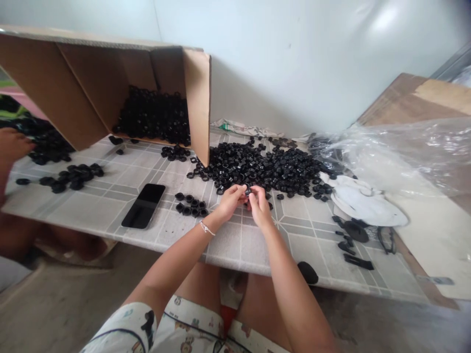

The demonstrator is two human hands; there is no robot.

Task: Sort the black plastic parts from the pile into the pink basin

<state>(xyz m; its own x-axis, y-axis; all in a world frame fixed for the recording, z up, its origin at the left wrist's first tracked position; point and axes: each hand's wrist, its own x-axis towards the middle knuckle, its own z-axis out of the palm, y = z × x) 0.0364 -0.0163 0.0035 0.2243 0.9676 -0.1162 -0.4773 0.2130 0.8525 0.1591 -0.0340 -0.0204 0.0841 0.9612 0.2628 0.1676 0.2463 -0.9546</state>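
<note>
Between the fingertips of both hands is a small black ring-shaped part (248,190). My left hand (234,199) pinches it from the left, and my right hand (259,202) closes on it from the other side. Fingers cover much of the part. Just beyond the hands spreads a large pile of similar black parts (243,162). To the left of my left wrist, several black parts (190,206) sit in short rows on the tiled-pattern tabletop (253,245).
A cardboard box (198,98) on its side holds more black parts. A black phone (143,206) lies left. Another person's hand (16,143) is at far left by a black heap. White cloth (368,203), dark pieces (356,230) and clear plastic (412,152) lie right.
</note>
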